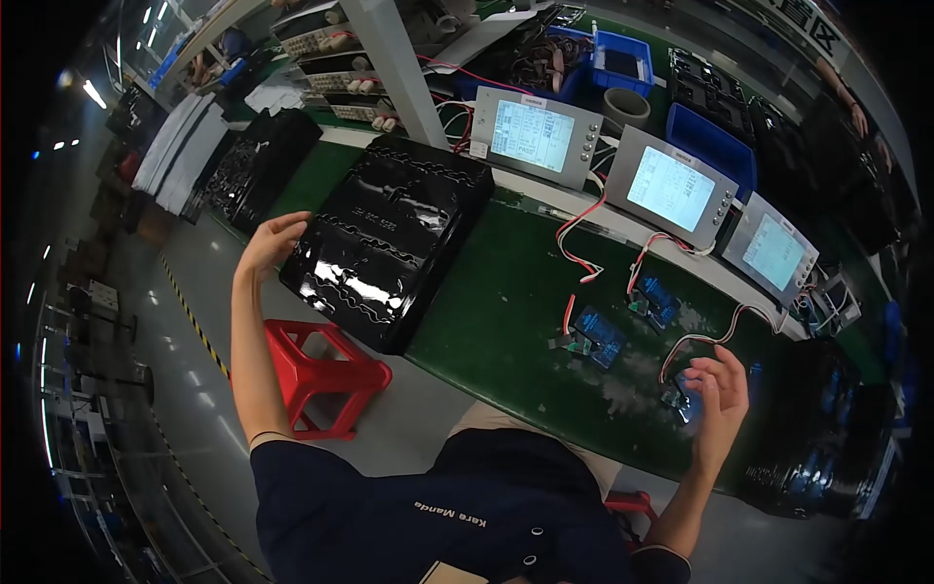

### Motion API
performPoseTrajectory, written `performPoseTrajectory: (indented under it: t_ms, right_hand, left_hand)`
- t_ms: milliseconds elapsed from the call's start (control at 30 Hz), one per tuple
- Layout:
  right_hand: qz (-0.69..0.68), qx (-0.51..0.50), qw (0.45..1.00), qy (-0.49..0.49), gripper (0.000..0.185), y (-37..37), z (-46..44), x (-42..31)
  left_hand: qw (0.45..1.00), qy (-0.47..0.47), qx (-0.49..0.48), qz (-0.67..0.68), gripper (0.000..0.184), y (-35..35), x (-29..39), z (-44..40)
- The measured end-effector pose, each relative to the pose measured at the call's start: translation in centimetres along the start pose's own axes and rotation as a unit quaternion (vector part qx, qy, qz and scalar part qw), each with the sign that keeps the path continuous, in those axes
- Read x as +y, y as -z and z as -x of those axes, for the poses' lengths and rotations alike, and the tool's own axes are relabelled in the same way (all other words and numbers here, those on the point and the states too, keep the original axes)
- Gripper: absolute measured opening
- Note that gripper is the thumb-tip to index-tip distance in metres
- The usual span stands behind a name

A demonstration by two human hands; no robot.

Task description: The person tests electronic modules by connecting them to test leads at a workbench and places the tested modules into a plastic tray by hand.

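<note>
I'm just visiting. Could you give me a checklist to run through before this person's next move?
1. Three meters lit: ok, all glow.
2. Readings correct: cannot tell, the figures are too small.
3. Blue packs on the table: ok, three lie there, the right one partly behind the right hand.
4. Right hand clear of that pack: cannot tell, its fingers overlap it in this view.
5. Left hand clear of the black tray: cannot tell, its fingertips are at the edge.
</note>
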State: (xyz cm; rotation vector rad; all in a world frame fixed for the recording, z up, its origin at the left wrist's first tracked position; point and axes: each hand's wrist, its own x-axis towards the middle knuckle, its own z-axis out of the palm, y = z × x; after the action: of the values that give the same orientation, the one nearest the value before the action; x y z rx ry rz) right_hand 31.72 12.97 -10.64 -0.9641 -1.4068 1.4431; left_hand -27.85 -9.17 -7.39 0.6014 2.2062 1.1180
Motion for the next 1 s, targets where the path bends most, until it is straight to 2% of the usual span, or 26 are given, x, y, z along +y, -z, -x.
performPoseTrajectory:
  t_ms: [33,67,133,200,267,300,333,433,500,600,667,733,767,833,933,1000]
  right_hand:
    - [0.017,0.018,0.999,0.021,0.034,1.1,0.0,-0.2]
    - [0.044,0.047,0.997,0.035,0.031,2.9,-0.2,-0.3]
    - [0.109,0.142,0.981,0.07,0.025,6.8,-0.3,-1.5]
    - [0.221,0.241,0.94,0.098,0.023,11.5,-0.4,-3.7]
    - [0.287,0.287,0.908,0.105,0.024,17.1,-0.5,-5.2]
    - [0.313,0.293,0.897,0.104,0.025,19.6,-0.6,-5.8]
    - [0.339,0.297,0.886,0.104,0.026,22.4,-0.9,-6.0]
    - [0.493,0.299,0.816,0.037,0.027,30.3,-1.8,-5.3]
    - [0.587,0.304,0.749,-0.05,0.028,30.5,-2.2,-5.9]
    - [0.62,0.338,0.699,-0.113,0.033,32.2,-3.0,-4.2]
    - [0.623,0.326,0.701,-0.118,0.035,32.6,-3.5,-3.7]
    - [0.675,0.369,0.608,-0.196,0.044,30.8,-4.4,-3.3]
    - [0.674,0.367,0.611,-0.195,0.044,30.3,-4.9,-3.4]
    - [0.695,0.353,0.57,-0.26,0.058,29.5,-5.8,-3.8]
    - [0.665,0.348,0.599,-0.278,0.069,30.5,-6.7,-4.1]
    - [0.651,0.351,0.616,-0.271,0.068,30.2,-7.2,-4.9]
  left_hand:
    - [0.991,-0.021,0.065,-0.112,0.035,0.4,0.3,0.1]
    - [0.971,-0.153,0.112,-0.146,0.035,0.9,-1.7,-0.7]
    - [0.931,-0.211,0.205,-0.216,0.033,-0.5,-0.7,0.5]
    - [0.893,-0.303,0.256,-0.212,0.024,-7.2,4.1,5.5]
    - [0.911,-0.329,0.207,-0.137,0.018,-14.4,6.9,10.3]
    - [0.9,-0.37,0.17,-0.155,0.018,-17.3,7.1,12.0]
    - [0.862,-0.468,0.132,-0.143,0.019,-20.2,6.5,12.2]
    - [0.846,-0.507,0.053,-0.153,0.024,-27.1,5.5,12.1]
    - [0.843,-0.519,0.04,-0.14,0.024,-30.5,4.5,11.0]
    - [0.828,-0.541,0.034,-0.147,0.023,-32.7,3.6,10.5]
    - [0.823,-0.546,0.037,-0.15,0.022,-32.8,3.4,10.3]
    - [0.816,-0.554,0.063,-0.153,0.021,-32.4,3.0,9.9]
    - [0.816,-0.553,0.065,-0.156,0.021,-32.4,2.9,9.8]
    - [0.831,-0.536,0.055,-0.139,0.019,-32.2,2.6,9.7]
    - [0.825,-0.549,0.058,-0.12,0.018,-32.3,2.7,9.6]
    - [0.829,-0.544,0.055,-0.119,0.018,-32.4,2.8,9.6]
